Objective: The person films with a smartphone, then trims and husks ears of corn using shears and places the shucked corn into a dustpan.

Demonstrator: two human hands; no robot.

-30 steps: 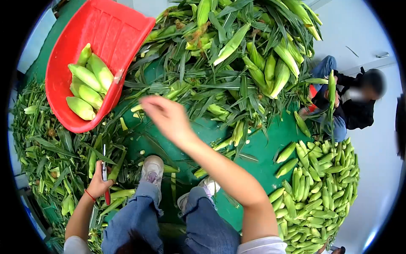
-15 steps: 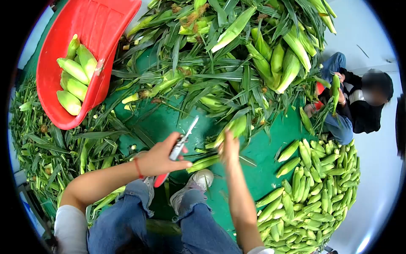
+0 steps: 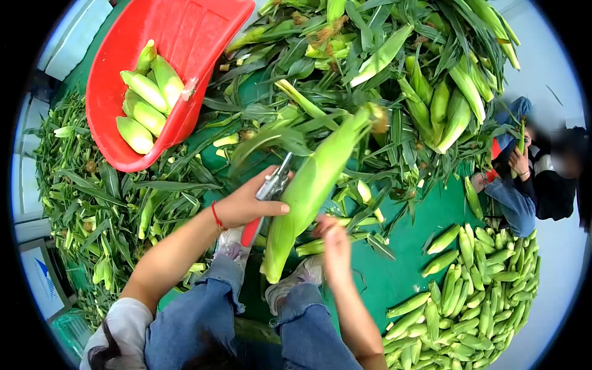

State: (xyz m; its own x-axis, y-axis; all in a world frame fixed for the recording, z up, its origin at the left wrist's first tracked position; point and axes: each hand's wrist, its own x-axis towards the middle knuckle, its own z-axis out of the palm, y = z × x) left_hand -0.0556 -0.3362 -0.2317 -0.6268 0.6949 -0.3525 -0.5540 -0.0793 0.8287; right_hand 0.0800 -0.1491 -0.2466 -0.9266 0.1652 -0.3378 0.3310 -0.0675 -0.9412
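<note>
Your left hand [image 3: 250,200] is closed around a tool [image 3: 270,188] with a silver top and a red end. A big ear of corn [image 3: 308,188] is right beside it, in front of your body and above the green floor [image 3: 398,265]. The corn is green, in its husk, and it leans, with its far end up and to the right and its near end by your shoes [image 3: 293,283]. Your left thumb sits at the edge of the corn. The corn hides what is behind it, so you can't tell if your left fingers grip it too. Your right hand [image 3: 335,243] is blurry, with its fingers curled in, just beside the low part of the corn. You can't tell if it touches the husk or has hold of anything.

A red string [image 3: 217,214] goes around your left wrist. Ahead and to the left is a red tub [image 3: 206,31] with some corn ears [image 3: 145,114] in it. A leafy heap [image 3: 453,92] is ahead, and a pile of ears [image 3: 462,308] is on your right. Past that pile, another person's hand [image 3: 519,162] is by a thin green stalk.
</note>
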